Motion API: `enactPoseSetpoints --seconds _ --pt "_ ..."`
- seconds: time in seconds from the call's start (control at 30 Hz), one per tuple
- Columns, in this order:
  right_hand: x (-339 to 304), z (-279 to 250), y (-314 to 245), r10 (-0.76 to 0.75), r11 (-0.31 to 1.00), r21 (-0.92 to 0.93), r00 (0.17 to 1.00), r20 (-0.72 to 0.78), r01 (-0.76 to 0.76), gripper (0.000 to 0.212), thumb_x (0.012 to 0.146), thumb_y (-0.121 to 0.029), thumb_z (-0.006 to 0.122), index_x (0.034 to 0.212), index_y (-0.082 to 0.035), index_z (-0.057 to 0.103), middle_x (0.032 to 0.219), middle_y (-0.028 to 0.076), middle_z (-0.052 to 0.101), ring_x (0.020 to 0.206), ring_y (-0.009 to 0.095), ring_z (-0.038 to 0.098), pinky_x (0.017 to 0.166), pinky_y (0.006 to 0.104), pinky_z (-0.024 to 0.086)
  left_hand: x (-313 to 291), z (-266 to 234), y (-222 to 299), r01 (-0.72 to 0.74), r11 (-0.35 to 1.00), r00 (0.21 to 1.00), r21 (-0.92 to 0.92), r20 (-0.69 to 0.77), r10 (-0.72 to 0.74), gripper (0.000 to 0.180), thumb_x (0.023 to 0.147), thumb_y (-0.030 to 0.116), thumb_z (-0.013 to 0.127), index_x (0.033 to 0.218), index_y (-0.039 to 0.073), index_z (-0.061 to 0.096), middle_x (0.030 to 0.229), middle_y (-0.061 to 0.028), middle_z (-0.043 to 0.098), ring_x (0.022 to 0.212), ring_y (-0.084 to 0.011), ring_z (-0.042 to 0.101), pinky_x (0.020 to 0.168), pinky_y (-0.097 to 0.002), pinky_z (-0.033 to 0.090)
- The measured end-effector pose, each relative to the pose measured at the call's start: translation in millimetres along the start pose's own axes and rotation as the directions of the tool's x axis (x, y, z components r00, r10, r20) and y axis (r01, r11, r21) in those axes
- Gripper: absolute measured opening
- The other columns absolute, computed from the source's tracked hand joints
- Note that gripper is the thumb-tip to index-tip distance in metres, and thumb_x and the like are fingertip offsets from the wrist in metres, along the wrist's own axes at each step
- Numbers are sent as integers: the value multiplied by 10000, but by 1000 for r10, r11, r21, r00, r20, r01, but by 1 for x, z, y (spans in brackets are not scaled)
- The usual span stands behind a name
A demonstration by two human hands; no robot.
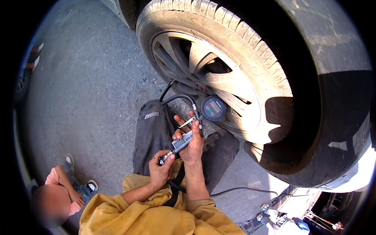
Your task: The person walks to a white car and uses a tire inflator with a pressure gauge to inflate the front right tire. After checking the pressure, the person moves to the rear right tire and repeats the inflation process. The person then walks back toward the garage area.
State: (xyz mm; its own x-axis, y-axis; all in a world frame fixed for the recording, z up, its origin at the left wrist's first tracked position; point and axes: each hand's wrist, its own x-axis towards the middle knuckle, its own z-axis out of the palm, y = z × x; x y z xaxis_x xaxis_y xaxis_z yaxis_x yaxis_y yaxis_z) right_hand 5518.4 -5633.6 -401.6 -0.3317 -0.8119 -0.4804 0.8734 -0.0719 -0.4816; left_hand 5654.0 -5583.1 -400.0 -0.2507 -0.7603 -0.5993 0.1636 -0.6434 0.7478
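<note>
My right hand (192, 147) is wrapped round the grey grip of a tire inflator gun (182, 141), its thumb along the body near the metal lever (187, 123). At the gun's rear end, the fingers of my left hand (159, 170) close on a metal hose coupling (165, 157). A round digital gauge (213, 108) with a small screen and coloured buttons sits at the gun's front. From there a short black hose (178, 96) curves left, its end (171, 83) beside the dusty car wheel (219, 82). Whether that end touches the valve I cannot tell.
My knees in dark trousers (150, 137) are close to the tire (272, 64), under a dark fender (340, 98). A thin air hose (244, 188) runs right along the ground towards a metal grate (274, 203). A person in pink (58, 176) is at lower left; another person (280, 221) is at lower right.
</note>
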Motion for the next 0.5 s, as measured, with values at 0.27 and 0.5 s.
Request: enactPoseSetpoints --seconds 0.27,0.5 --pt "-1 5 -2 -6 1000 15 1000 -4 6 417 987 -370 549 1322 -134 471 978 125 631 582 140 550 590 301 485 0 0 1 14 1000 1000 -12 -5 -14 233 929 209 674 1037 27 576 579 22 474 395 -47 378 344 -227 284" --pt "0 5 4 2 997 72 999 -36 1 259 1000 -304 535 1176 -115 522 613 -36 383 496 89 422 547 288 402 -1 2 4 21 998 1000 -59 -21 -23 225 905 197 710 1007 21 613 594 41 507 424 -28 408 366 -215 291"
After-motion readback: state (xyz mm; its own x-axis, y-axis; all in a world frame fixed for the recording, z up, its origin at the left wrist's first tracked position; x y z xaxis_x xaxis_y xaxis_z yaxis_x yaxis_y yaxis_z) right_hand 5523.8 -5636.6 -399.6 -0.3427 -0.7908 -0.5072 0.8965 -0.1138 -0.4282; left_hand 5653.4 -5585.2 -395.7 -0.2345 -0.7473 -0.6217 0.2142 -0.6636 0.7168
